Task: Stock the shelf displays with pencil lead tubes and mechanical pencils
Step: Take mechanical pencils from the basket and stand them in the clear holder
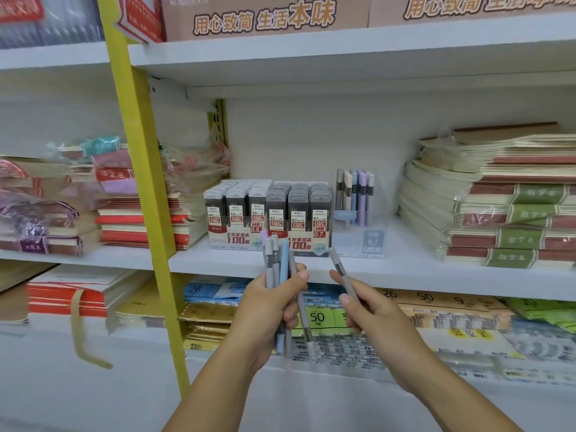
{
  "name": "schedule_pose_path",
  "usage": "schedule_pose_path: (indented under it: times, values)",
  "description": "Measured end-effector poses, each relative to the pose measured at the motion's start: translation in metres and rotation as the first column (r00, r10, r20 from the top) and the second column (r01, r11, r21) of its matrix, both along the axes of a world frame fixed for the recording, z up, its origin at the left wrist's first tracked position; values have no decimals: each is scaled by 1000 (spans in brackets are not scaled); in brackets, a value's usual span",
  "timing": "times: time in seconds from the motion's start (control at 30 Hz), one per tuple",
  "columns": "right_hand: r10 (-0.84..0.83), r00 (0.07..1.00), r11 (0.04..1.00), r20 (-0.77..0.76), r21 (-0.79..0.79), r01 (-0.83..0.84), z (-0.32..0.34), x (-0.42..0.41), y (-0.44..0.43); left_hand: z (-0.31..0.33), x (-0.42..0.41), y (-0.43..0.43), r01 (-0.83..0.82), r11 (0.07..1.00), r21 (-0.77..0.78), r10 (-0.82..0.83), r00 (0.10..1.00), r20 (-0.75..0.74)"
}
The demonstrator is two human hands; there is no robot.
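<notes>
My left hand (271, 304) grips a bundle of several mechanical pencils (277, 266), grey and light blue, held upright in front of the middle shelf. My right hand (367, 310) pinches a single grey mechanical pencil (341, 271), tilted up to the left, apart from the bundle. On the shelf behind stand two display boxes of pencil lead tubes (268, 213), marked 0.5 and 0.7. Right of them a clear pencil display stand (358, 210) holds several pastel pencils upright.
Stacks of wrapped notebooks (498, 198) fill the shelf's right side, and red-edged exercise books (143, 219) the left. A yellow upright post (146, 182) splits the shelving. The white shelf edge (436, 279) runs just behind my hands. Paper packs lie on the lower shelf (436, 316).
</notes>
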State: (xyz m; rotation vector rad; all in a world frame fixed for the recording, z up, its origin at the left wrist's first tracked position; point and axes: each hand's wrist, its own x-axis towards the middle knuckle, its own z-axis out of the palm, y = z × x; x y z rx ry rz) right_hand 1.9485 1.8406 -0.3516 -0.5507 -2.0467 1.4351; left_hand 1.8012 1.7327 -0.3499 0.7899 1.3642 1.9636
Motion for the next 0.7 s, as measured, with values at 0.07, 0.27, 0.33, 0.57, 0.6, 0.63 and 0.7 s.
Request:
schedule_pose_path:
  times: [0.07, 0.27, 0.33, 0.57, 0.6, 0.63, 0.7]
  values:
    - [1, 1000, 1000, -16, -16, -2, -1, -1, 0, 0, 2, 4, 6, 1000, 9, -6, 1000, -3]
    - [11, 999, 1000, -46, 23, -10, -4, -8, -2, -2, 2, 12, -9, 999, 36, 9, 1000, 9]
    - [-1, 999, 1000, -50, 3, 1, -5, -8, -2, -3, 2, 13, -19, 999, 31, 19, 1000, 9]
    - [-114, 972, 989, -208, 72, 131, 35, 0, 6, 5, 1, 12, -68, 996, 51, 69, 998, -5]
    - [-139, 963, 982, -230, 91, 163, 50, 1, 12, 8, 0, 13, -89, 994, 70, 89, 996, 2]
    - [-159, 954, 974, -255, 116, 193, 67, 4, 19, 12, 0, 14, -117, 990, 83, 117, 993, 6]
    - [-161, 925, 958, -343, 171, 230, 105, 8, 32, 22, -2, 17, -168, 979, 112, 168, 986, 9]
